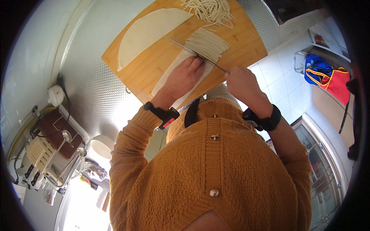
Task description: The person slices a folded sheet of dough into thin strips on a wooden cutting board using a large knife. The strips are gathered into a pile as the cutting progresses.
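On the wooden cutting board (245, 43), my right hand (244, 83) grips the handle end of a knife (177, 43), its blade lying across the dough. My left hand (188, 73) holds down a folded strip of dough (162, 83), fingertips curled close beside the blade. Past the blade lies a row of thin cut noodles (208, 43), still side by side. A tangled heap of loose noodles (212, 11) sits at the board's far edge. To the left is a folded, half-round dough sheet (150, 36), apart from both hands.
Beneath the board spreads a textured metal counter (89, 63). A utensil rack with ladles (67, 135), knives (34, 178) and a brown board (59, 132) stands at the left, near a white bowl (102, 146). A red bag (338, 83) hangs at the right.
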`<state>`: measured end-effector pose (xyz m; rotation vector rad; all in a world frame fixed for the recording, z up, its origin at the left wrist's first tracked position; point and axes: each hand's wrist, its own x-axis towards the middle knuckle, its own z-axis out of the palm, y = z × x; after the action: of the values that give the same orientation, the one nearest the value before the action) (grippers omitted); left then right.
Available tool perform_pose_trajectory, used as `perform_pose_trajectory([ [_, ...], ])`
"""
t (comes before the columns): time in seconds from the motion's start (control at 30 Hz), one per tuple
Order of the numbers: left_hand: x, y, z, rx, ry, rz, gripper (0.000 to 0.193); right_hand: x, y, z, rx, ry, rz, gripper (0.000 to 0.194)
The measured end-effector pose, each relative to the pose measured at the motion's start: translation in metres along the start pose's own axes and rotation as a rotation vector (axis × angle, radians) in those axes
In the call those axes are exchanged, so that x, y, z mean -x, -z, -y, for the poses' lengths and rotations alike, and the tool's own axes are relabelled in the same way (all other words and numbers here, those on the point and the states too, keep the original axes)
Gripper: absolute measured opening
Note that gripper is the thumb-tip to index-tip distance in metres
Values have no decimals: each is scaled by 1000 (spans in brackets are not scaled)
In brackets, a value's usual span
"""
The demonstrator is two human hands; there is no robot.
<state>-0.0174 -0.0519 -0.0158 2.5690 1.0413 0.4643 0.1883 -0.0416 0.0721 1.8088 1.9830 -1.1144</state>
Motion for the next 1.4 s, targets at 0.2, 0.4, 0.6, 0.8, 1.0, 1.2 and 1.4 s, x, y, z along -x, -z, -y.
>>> perform_pose_trajectory([
  [0.2,1,2,0,7,11,-23,31,-6,3,6,-204,7,-102,27],
  [0.4,3,2,1,22,12,-7,29,21,19,-14,-58,-118,117,26],
  [0.6,1,2,1,-12,-15,-15,30,2,2,-7,31,-50,89,23],
  [0.8,1,6,-2,49,38,-34,31,-7,-2,4,-211,44,-184,27],
  [1.0,4,3,0,38,20,25,30,16,18,-12,-23,-105,100,25],
  [1.2,4,1,1,20,1,-2,31,10,7,-7,3,-32,72,24],
  [1.4,2,9,-5,156,141,42,28,-12,-8,-6,-391,-33,-151,27],
])
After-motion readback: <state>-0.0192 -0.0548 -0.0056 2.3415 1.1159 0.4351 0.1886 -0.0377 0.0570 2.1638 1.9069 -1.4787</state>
